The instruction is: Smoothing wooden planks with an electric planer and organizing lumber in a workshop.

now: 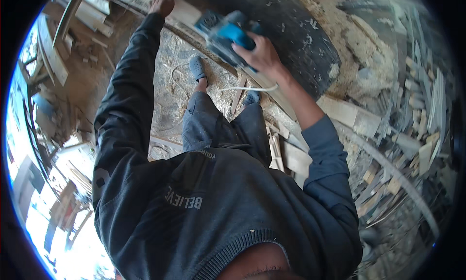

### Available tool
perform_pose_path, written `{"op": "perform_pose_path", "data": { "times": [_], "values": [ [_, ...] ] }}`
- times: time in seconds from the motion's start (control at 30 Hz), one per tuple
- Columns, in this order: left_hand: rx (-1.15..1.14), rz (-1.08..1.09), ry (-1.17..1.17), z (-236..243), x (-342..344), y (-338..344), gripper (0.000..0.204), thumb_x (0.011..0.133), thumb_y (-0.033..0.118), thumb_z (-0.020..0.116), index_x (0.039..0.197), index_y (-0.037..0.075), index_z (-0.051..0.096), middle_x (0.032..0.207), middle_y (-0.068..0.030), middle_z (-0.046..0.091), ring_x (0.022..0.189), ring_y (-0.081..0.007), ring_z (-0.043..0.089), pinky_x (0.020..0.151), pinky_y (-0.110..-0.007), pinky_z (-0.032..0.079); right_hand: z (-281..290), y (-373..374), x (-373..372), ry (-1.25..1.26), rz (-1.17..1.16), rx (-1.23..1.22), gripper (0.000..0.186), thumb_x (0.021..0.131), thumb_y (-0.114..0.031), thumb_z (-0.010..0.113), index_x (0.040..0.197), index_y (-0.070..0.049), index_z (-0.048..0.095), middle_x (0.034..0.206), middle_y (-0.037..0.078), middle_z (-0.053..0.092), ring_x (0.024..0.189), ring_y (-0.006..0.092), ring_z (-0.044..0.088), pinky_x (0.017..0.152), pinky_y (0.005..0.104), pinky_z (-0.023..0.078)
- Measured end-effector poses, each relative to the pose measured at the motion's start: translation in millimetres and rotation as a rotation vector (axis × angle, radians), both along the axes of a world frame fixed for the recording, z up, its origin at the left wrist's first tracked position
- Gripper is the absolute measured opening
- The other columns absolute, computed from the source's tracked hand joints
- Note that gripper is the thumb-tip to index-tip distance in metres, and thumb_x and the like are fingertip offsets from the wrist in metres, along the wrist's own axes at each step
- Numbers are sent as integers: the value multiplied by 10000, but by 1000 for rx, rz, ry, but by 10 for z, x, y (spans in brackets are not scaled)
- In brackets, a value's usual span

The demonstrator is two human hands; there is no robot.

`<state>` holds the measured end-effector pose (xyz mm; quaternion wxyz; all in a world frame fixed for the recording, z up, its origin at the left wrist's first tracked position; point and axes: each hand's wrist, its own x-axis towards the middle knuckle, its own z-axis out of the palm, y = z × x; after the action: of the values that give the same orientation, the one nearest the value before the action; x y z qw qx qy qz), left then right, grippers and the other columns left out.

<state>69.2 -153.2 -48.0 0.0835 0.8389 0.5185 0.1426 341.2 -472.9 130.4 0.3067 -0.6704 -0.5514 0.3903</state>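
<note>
My right hand [262,54] is closed round the handle of a teal-and-black electric hand planer [222,36]. The planer is slightly blurred and sits on a long pale wooden board [186,12], which runs from the upper left toward the lower right. At the top edge of the view, my left hand [162,2] has its fingers apart and lies on or beside the board's far left end. The exact contact there is hard to make out. A pale cord [252,89] trails below the planer near my right forearm.
Beyond the board lies a dark, curved surface [301,42] with scattered shavings. Sawdust [369,52] is heaped to its right. Offcuts [417,139] pile up at the right, and planks [53,61] lean at the left. My shoes [197,68] stand on the dusty floor below the board.
</note>
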Motion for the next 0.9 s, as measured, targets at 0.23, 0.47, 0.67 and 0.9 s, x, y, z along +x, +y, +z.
{"op": "perform_pose_path", "data": {
  "times": [0.23, 0.47, 0.67, 0.9],
  "values": [
    [-173, 167, 204, 148, 301, -397, 995, 927, 760, 321, 1597, 65, 83, 1676, -163, 34, 1538, -387, 44, 1220, -535, 64, 185, -2765, 845, -105, -408, -186, 384, 817, -385, 748, 947, -28, 695, 761, 184, 697, 730, 337, 716, 656, 407, 540],
    [-128, 292, 378, -109, 288, -66, 940, 962, 690, 281, 1591, 19, 86, 1659, -231, 44, 1529, -421, 68, 1230, -510, 70, 270, -4773, 1028, -41, -771, -363, 304, 809, -304, 759, 957, -45, 698, 725, 111, 687, 658, 239, 678, 656, 372, 522],
    [-79, 472, 302, -459, 491, -169, 832, 975, 552, 271, 1583, 0, 135, 1652, -230, 115, 1526, -407, 105, 1234, -484, 80, 199, -4887, 954, 1, -681, -355, 241, 791, -235, 740, 899, -32, 670, 677, 131, 636, 583, 278, 630, 586, 379, 494],
    [52, 371, 408, -612, 216, 301, 840, 981, 549, 251, 1563, -49, 155, 1642, -247, 137, 1525, -407, 107, 1235, -487, 69, 256, -4524, 911, 8, -606, -297, 247, 786, -236, 748, 894, -30, 663, 727, 160, 656, 631, 292, 663, 606, 383, 510]
  ]
}}
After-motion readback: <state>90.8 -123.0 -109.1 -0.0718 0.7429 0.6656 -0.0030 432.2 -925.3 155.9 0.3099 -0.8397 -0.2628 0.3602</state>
